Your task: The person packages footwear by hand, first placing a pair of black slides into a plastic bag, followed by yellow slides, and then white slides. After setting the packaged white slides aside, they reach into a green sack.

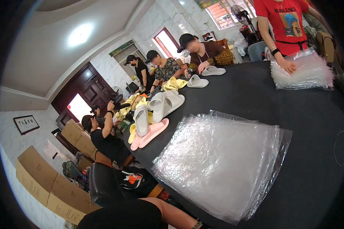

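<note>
Neither my left hand nor my right hand shows. A bare forearm below a black sleeve crosses the lower edge, with a band at its wrist; its hand is cut off, and I cannot tell whose arm it is. Nearest on the black-covered table lies a spread stack of clear plastic bags, its edges uneven. Beyond its far left side are a pink slipper, grey slippers piled partly over it, and yellow slippers. Another grey slipper lies farther back.
Across the table, a person in a red shirt rests a hand on a second stack of plastic bags. Several co-workers sit or stand along the far left side. Cardboard boxes and a black chair stand at left.
</note>
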A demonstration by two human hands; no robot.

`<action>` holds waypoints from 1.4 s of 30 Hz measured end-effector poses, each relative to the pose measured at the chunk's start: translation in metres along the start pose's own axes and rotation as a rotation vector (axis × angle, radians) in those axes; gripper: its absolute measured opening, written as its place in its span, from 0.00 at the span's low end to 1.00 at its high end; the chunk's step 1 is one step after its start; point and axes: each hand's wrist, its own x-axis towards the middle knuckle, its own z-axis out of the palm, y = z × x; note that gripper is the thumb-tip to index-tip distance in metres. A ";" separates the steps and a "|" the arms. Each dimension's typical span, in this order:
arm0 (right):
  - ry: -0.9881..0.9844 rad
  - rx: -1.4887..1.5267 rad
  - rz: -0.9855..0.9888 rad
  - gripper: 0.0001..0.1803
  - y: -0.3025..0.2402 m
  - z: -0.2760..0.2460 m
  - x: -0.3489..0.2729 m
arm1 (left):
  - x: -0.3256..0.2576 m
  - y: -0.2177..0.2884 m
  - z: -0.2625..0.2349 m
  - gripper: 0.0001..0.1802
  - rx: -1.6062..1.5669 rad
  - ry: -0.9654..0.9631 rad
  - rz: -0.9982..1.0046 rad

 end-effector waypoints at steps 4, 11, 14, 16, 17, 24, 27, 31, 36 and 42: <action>0.025 -0.045 0.011 0.23 -0.001 -0.012 -0.014 | 0.002 0.000 0.001 0.09 0.052 0.013 -0.038; 0.042 -0.152 0.063 0.24 0.003 -0.038 -0.053 | 0.005 -0.017 0.011 0.06 -0.009 0.055 -0.005; 0.042 -0.183 0.086 0.24 0.007 -0.041 -0.067 | 0.003 -0.003 0.015 0.06 0.059 0.027 -0.021; 0.045 -0.205 0.091 0.24 0.005 -0.046 -0.070 | 0.003 -0.007 0.015 0.06 0.019 0.031 -0.027; 0.047 -0.216 0.094 0.24 0.003 -0.049 -0.072 | 0.003 -0.009 0.014 0.07 -0.025 0.035 -0.035; 0.054 -0.285 0.167 0.24 0.015 -0.070 -0.112 | 0.009 -0.004 0.015 0.08 -0.013 -0.016 -0.050; 0.056 -0.321 0.217 0.24 0.024 -0.082 -0.141 | 0.007 -0.001 0.013 0.08 0.028 0.003 -0.023; 0.065 -0.366 0.286 0.24 0.033 -0.096 -0.181 | 0.005 -0.004 0.009 0.09 0.088 0.008 -0.009; 0.093 -0.433 0.396 0.25 0.034 -0.112 -0.255 | -0.004 -0.005 0.008 0.08 0.073 0.059 -0.027; 0.132 -0.519 0.425 0.25 0.013 -0.132 -0.291 | -0.008 0.007 0.005 0.06 0.106 0.097 0.015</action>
